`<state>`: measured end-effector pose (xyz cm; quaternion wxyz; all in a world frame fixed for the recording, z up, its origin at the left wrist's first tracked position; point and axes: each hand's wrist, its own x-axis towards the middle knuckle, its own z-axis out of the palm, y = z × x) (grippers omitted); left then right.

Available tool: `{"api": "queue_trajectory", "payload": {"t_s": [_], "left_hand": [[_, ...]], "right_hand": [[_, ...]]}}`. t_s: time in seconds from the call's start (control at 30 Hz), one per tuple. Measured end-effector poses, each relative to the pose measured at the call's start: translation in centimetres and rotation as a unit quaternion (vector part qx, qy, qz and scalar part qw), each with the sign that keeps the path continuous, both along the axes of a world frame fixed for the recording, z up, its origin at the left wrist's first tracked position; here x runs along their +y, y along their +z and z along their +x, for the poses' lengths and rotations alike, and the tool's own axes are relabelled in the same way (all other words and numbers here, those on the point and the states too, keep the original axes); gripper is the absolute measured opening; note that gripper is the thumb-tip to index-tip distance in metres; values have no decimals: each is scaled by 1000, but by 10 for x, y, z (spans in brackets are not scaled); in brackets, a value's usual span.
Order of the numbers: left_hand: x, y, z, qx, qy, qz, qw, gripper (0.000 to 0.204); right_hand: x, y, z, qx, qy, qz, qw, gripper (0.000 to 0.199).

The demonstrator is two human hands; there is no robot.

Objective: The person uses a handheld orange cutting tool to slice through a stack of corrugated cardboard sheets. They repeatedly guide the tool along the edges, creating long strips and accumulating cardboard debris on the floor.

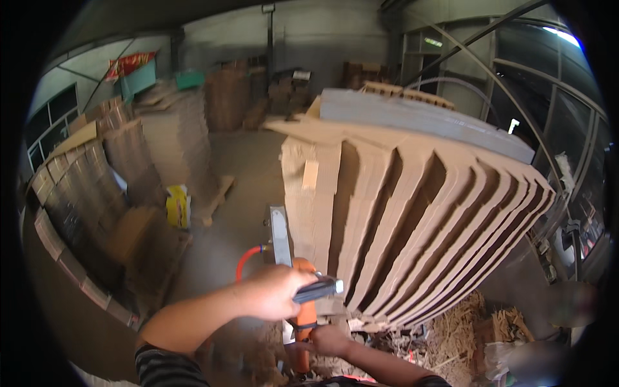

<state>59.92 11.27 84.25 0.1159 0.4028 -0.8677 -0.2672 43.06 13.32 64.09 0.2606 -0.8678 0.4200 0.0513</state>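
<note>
My left hand (274, 293) grips the dark top handle of an orange power tool (305, 309) with a long flat metal blade (280, 235) pointing up. Lower down, my right hand (329, 338) holds the tool's orange body. A red hose (245, 261) runs off the tool to the left. The blade stands against the left side of a tall stack of brown cardboard sheets (412, 213), which fans out in stepped layers to the right. A grey sheet (425, 119) lies on top of the stack.
Cardboard scraps and shreds (451, 335) litter the floor under the stack. More cardboard piles (90, 187) stand at the left and at the back wall (225, 97). A yellow bag (177, 206) lies on the concrete floor. Windows and metal frames line the right.
</note>
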Motion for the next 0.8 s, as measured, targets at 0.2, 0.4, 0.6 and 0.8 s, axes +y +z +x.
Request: {"api": "queue_trajectory", "payload": {"t_s": [0.2, 0.4, 0.6, 0.8], "left_hand": [[-28, -93, 13, 15, 82, 124, 989, 41], [-16, -127, 3, -41, 103, 171, 979, 30], [-27, -160, 16, -18, 222, 120, 968, 34], [-3, -186, 72, 151, 402, 54, 901, 47]], "right_hand": [[-10, 29, -43, -218, -119, -66, 966, 22], [-49, 59, -8, -190, 40, -108, 975, 63], [-86, 7, 34, -102, 30, -141, 984, 38], [-95, -7, 76, -86, -7, -56, 995, 17]]}}
